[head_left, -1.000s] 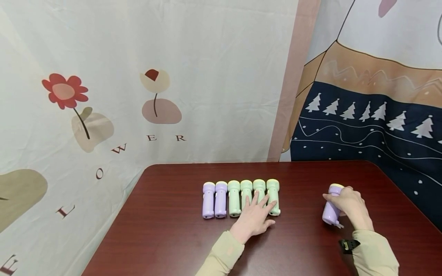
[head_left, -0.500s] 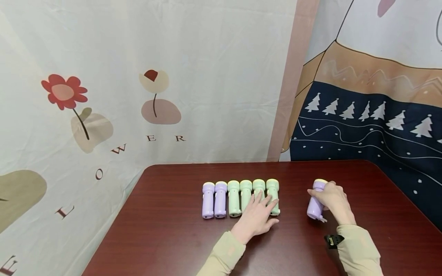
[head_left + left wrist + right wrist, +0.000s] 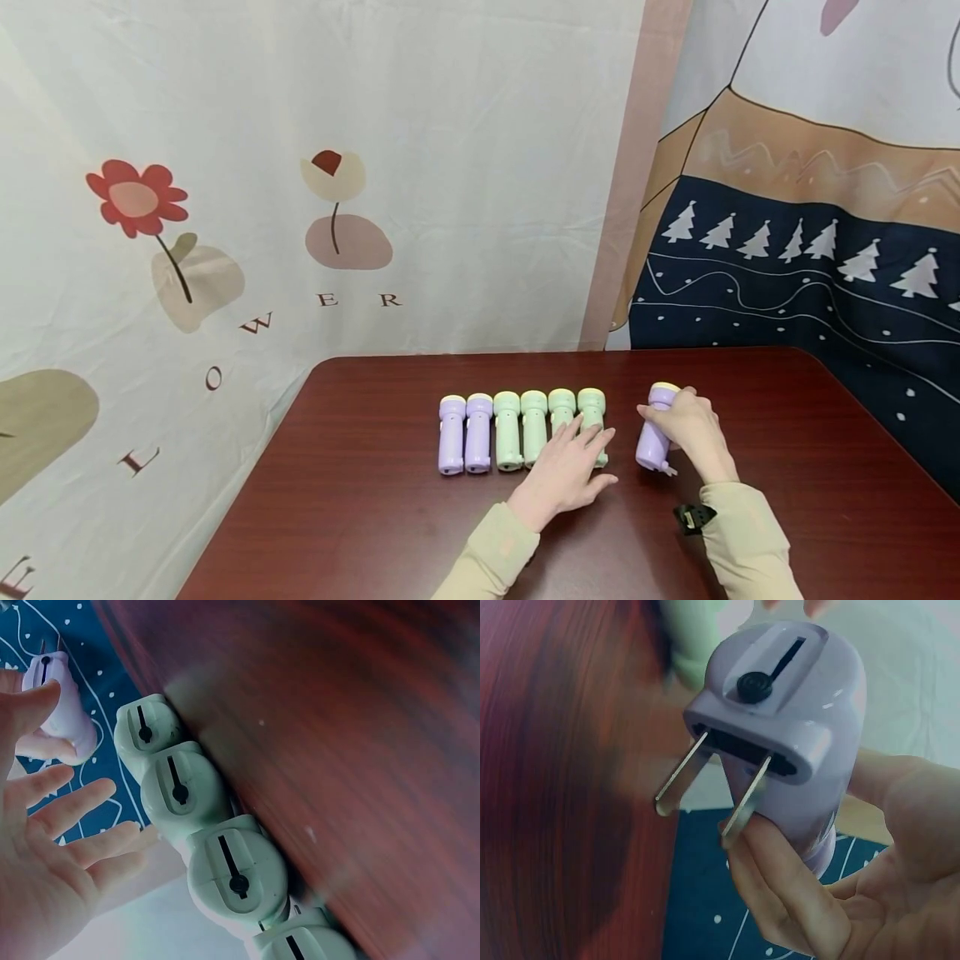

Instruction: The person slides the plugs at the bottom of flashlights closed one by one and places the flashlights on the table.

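Note:
My right hand (image 3: 697, 432) grips a purple flashlight (image 3: 651, 447) with a pale yellow rim, held tilted to the right of the row. In the right wrist view, two metal plug prongs (image 3: 748, 801) stick out of its tail beside a black slider (image 3: 754, 687). My left hand (image 3: 564, 473), fingers spread and fairly straight, is over the lower ends of the rightmost green flashlights (image 3: 592, 406); contact cannot be told. In the left wrist view, the green flashlights (image 3: 178, 791) show black slots in their tails, beside the left palm (image 3: 45, 877).
Two purple flashlights (image 3: 465, 437) lie at the left end of the row, next to several green ones (image 3: 507, 433). All lie side by side on the dark red-brown table (image 3: 360, 500). Printed curtains (image 3: 480, 167) hang behind the table's far edge.
My right hand has carried the purple flashlight left, closer to the row. My left hand has shifted slightly to the right. The row has stayed in place.

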{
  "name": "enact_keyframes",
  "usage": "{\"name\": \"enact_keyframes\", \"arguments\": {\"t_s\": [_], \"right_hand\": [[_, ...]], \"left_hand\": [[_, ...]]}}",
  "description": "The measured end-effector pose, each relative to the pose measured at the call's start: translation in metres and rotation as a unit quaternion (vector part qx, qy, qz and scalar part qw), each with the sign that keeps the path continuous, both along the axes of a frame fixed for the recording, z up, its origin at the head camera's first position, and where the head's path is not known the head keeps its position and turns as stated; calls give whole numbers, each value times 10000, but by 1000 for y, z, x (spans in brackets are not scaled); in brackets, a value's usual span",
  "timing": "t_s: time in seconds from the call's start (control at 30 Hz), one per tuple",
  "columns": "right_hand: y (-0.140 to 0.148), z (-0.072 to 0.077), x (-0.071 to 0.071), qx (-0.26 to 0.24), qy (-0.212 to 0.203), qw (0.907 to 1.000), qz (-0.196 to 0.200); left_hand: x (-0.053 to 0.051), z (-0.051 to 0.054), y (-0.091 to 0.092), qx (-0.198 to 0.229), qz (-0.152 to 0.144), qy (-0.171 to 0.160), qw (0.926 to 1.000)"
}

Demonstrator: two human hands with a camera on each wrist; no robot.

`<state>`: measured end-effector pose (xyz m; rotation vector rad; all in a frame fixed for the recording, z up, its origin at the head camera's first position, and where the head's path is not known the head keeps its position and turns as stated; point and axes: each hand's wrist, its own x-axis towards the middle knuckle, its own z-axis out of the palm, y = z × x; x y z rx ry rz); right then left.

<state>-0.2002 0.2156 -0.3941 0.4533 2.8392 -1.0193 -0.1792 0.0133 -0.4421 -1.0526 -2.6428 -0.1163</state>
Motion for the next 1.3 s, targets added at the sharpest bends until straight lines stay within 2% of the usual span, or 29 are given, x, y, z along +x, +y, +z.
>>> {"name": "enact_keyframes", "arguments": {"t_s": [0.43, 0.8, 1.07, 1.3], "right_hand": [[-21, -1, 0, -216, 79, 9997, 42], [-31, 4, 3, -233, 127, 9996, 60], [-36, 4, 4, -366, 67, 9993, 40], [-40, 5, 4, -446, 54, 9990, 29]], "left_hand": [[3, 0, 6, -102, -55, 417, 9991], [2, -1, 10, -131, 16, 256, 9996], [2, -1, 13, -158, 131, 341, 9992], [1, -1, 14, -113, 131, 562, 9983]]}}
